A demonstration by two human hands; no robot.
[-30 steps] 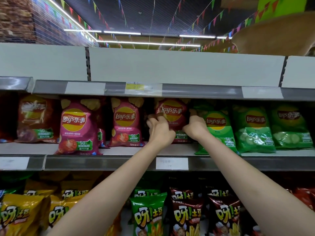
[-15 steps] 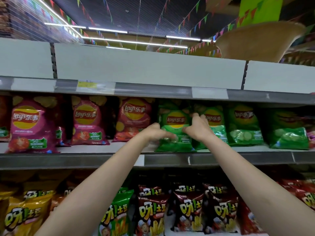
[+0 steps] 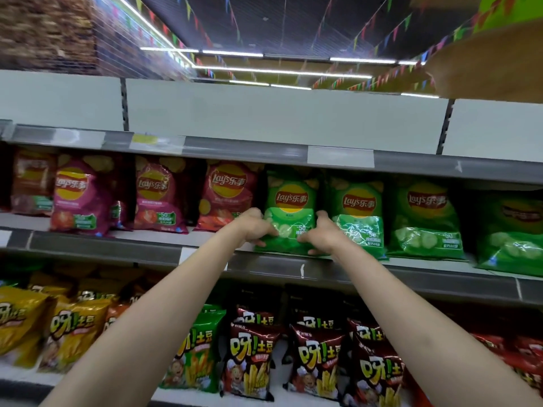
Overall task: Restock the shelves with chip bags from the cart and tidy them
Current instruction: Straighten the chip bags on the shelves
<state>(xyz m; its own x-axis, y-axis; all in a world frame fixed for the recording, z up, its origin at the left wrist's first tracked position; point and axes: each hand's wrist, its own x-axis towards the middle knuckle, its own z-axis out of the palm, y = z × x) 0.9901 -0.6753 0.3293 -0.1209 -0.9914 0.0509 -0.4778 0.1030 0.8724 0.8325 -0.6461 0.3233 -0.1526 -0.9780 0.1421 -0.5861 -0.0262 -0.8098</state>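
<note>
Hands [image 3: 289, 230] on crinkly green bag [image 3: 289, 212]

Both arms reach up from the bottom of the frame to the middle shelf [image 3: 382, 274] at centre. The left hand [image 3: 254, 227] and right hand [image 3: 324, 235] grip the lower side edges of one upright green Lay's bag [image 3: 289, 210], fingers curled onto its front. To its right stand further green Lay's bags [image 3: 357, 215], the row running toward the right edge. To its left stand red Lay's bags [image 3: 226, 198], continuing to the left edge. On the lower shelf, yellow bags [image 3: 73, 330] sit at lower left, dark red bags [image 3: 252, 359] at lower centre. Price label strips [image 3: 340, 156] line the upper shelf edge.
</note>
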